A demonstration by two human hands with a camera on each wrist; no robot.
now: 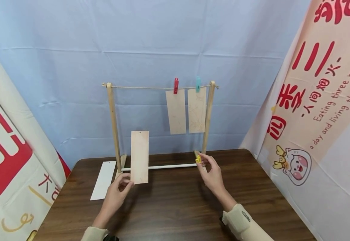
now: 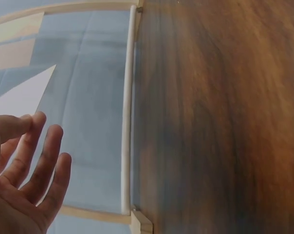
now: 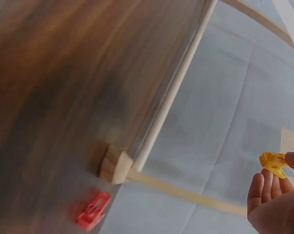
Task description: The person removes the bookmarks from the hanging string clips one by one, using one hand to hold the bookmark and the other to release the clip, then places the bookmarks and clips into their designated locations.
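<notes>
Over the brown worktop [image 1: 175,207], a tan card [image 1: 139,157] was held upright.
The left hand [image 1: 116,192] pinched its lower edge, the right hand [image 1: 214,172] a yellow clip [image 1: 198,160]; hanging seemed underway, likely calling next for a lift to the string [image 1: 144,88].

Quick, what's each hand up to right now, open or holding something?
Left hand: closed, pinching a pale card near its lower corner.
Right hand: closed, holding a yellow clip.

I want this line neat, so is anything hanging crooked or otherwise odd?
The red-clipped card hangs slightly askew: its lower end sits right of its top, while the neighbouring card hangs straighter.
</notes>
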